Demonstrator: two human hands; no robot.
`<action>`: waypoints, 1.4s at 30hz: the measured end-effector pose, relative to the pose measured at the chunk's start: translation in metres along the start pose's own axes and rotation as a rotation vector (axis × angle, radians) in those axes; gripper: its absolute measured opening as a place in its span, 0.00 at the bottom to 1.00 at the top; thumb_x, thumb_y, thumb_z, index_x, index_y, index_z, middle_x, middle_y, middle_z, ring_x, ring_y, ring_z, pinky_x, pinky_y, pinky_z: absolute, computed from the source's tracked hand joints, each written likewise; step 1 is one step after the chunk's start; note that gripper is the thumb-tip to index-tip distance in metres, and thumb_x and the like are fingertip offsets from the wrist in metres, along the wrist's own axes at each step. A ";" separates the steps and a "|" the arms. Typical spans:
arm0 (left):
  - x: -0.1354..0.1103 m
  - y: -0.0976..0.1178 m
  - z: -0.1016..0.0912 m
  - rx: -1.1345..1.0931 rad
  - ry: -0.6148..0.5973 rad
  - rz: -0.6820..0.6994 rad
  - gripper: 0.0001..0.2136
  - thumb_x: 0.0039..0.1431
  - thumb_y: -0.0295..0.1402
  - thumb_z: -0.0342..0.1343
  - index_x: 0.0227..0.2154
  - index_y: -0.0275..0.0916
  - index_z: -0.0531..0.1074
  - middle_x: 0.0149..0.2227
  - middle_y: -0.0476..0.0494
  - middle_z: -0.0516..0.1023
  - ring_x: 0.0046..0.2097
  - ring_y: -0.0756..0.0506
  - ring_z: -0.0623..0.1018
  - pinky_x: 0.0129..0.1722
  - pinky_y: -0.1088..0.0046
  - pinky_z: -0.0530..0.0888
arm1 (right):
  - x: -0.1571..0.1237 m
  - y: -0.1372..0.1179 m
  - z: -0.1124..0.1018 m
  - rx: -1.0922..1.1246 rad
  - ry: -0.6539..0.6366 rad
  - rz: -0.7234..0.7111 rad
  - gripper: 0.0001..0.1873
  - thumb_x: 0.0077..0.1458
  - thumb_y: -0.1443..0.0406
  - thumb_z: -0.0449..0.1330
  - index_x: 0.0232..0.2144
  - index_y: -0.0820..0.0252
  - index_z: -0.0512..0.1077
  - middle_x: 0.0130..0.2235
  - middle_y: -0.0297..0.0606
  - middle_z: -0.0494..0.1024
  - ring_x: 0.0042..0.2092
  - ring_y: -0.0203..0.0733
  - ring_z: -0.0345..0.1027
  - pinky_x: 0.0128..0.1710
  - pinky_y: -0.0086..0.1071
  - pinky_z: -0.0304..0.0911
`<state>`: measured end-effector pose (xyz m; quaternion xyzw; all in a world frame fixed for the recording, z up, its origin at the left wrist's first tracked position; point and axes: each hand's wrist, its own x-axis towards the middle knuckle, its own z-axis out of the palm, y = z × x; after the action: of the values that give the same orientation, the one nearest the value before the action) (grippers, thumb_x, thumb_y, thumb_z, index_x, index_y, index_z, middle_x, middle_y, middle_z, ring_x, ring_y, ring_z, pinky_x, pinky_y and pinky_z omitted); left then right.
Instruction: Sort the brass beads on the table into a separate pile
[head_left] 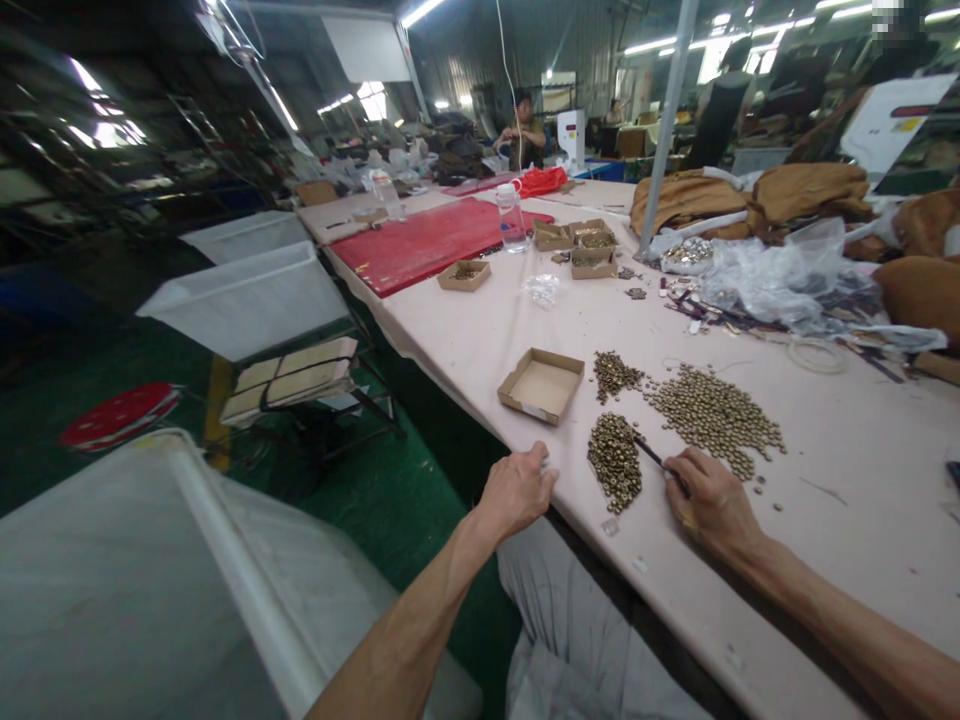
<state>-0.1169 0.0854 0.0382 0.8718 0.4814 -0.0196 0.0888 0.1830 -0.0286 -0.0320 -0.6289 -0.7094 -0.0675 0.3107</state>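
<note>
My right hand (711,498) rests on the pale table (825,520) with its fingers closed on a thin dark stick (654,457). The stick's tip lies against a small heap of brass rings (615,460). My left hand (519,488) sits at the table's near edge, fingers curled over the edge, with nothing visible in it. A larger spread of brass rings (716,412) lies just beyond my right hand, and a third small heap (615,375) lies farther back. An open, empty cardboard tray (541,384) stands to the left of the heaps.
Several cardboard trays (577,248) of metal parts, a clear bottle (511,216) and a red mat (427,245) lie farther along the table. Plastic bags (780,275) and tan garments (810,195) pile up at right. White bins (247,300) stand on the green floor. A person (525,130) sits far off.
</note>
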 end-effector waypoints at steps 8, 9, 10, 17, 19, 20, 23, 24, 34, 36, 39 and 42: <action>-0.001 0.002 -0.004 -0.012 -0.012 -0.013 0.14 0.68 0.45 0.45 0.48 0.42 0.65 0.41 0.38 0.81 0.45 0.37 0.81 0.46 0.63 0.73 | -0.002 -0.003 -0.004 -0.038 0.013 0.006 0.09 0.57 0.69 0.55 0.40 0.58 0.72 0.36 0.41 0.71 0.37 0.43 0.65 0.39 0.35 0.61; -0.001 0.002 -0.004 -0.012 -0.010 -0.014 0.14 0.68 0.45 0.45 0.48 0.42 0.65 0.41 0.38 0.81 0.45 0.37 0.81 0.46 0.63 0.73 | -0.003 -0.003 -0.004 -0.044 0.017 0.002 0.09 0.57 0.69 0.55 0.40 0.58 0.72 0.36 0.41 0.71 0.38 0.43 0.65 0.39 0.35 0.61; -0.001 0.002 -0.004 -0.009 -0.007 -0.013 0.14 0.68 0.45 0.45 0.48 0.42 0.65 0.41 0.38 0.81 0.45 0.37 0.81 0.46 0.63 0.73 | -0.003 -0.003 -0.004 -0.051 0.018 -0.001 0.10 0.57 0.69 0.55 0.41 0.58 0.72 0.36 0.41 0.71 0.38 0.43 0.65 0.39 0.35 0.61; 0.000 0.002 -0.003 0.000 -0.002 -0.018 0.14 0.68 0.44 0.46 0.48 0.43 0.65 0.40 0.39 0.81 0.45 0.37 0.82 0.45 0.64 0.73 | -0.003 -0.009 -0.004 -0.126 -0.013 -0.036 0.09 0.57 0.71 0.55 0.39 0.59 0.72 0.36 0.43 0.70 0.39 0.45 0.63 0.41 0.37 0.58; 0.001 0.002 -0.003 -0.004 -0.002 -0.017 0.14 0.68 0.45 0.45 0.48 0.42 0.65 0.40 0.38 0.81 0.45 0.38 0.81 0.45 0.64 0.72 | -0.002 -0.011 -0.004 -0.147 -0.021 -0.035 0.08 0.57 0.71 0.54 0.39 0.59 0.71 0.36 0.43 0.70 0.40 0.45 0.63 0.41 0.37 0.58; 0.001 0.002 -0.003 -0.005 -0.006 -0.015 0.14 0.68 0.45 0.45 0.48 0.42 0.65 0.40 0.38 0.81 0.45 0.38 0.81 0.45 0.64 0.72 | -0.001 -0.012 -0.004 -0.156 -0.020 -0.029 0.08 0.57 0.71 0.54 0.38 0.60 0.71 0.36 0.43 0.70 0.40 0.45 0.63 0.41 0.37 0.58; 0.001 0.002 -0.004 -0.004 -0.018 -0.019 0.14 0.68 0.45 0.45 0.47 0.42 0.65 0.39 0.38 0.81 0.44 0.38 0.81 0.45 0.64 0.72 | -0.001 -0.013 -0.005 -0.180 -0.014 -0.002 0.07 0.58 0.70 0.54 0.38 0.60 0.71 0.36 0.42 0.70 0.39 0.44 0.62 0.41 0.36 0.57; 0.001 0.003 -0.004 -0.001 -0.020 -0.022 0.14 0.68 0.45 0.45 0.47 0.42 0.65 0.39 0.38 0.81 0.44 0.37 0.82 0.44 0.64 0.72 | -0.001 -0.013 -0.005 -0.186 -0.013 0.005 0.07 0.58 0.70 0.55 0.37 0.60 0.71 0.36 0.42 0.69 0.39 0.44 0.62 0.41 0.36 0.57; 0.000 0.004 -0.009 0.012 -0.031 -0.035 0.14 0.68 0.44 0.45 0.48 0.42 0.65 0.40 0.39 0.81 0.45 0.37 0.81 0.44 0.65 0.72 | 0.002 -0.008 0.001 -0.194 -0.009 0.037 0.07 0.59 0.70 0.54 0.38 0.60 0.71 0.36 0.42 0.70 0.40 0.44 0.63 0.43 0.36 0.57; 0.000 0.003 -0.008 0.005 -0.029 -0.034 0.14 0.68 0.45 0.45 0.48 0.42 0.65 0.39 0.39 0.81 0.45 0.37 0.82 0.44 0.65 0.72 | 0.004 0.000 0.003 -0.195 0.005 0.067 0.07 0.58 0.69 0.55 0.38 0.60 0.72 0.36 0.41 0.71 0.39 0.43 0.64 0.42 0.35 0.58; 0.000 0.001 -0.007 -0.002 -0.023 -0.019 0.14 0.68 0.44 0.45 0.48 0.42 0.65 0.38 0.39 0.81 0.44 0.37 0.82 0.43 0.64 0.73 | 0.008 0.014 0.000 -0.191 0.045 0.114 0.08 0.58 0.68 0.55 0.39 0.60 0.72 0.36 0.40 0.72 0.37 0.42 0.65 0.39 0.34 0.58; -0.001 0.000 -0.006 -0.014 -0.019 -0.008 0.14 0.68 0.44 0.45 0.48 0.42 0.65 0.39 0.38 0.81 0.44 0.37 0.82 0.44 0.64 0.73 | 0.010 0.020 -0.006 -0.154 0.063 0.101 0.09 0.58 0.67 0.55 0.40 0.59 0.73 0.36 0.40 0.73 0.37 0.41 0.66 0.39 0.33 0.59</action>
<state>-0.1177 0.0858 0.0438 0.8690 0.4842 -0.0249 0.0992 0.2038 -0.0192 -0.0282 -0.6836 -0.6593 -0.1260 0.2865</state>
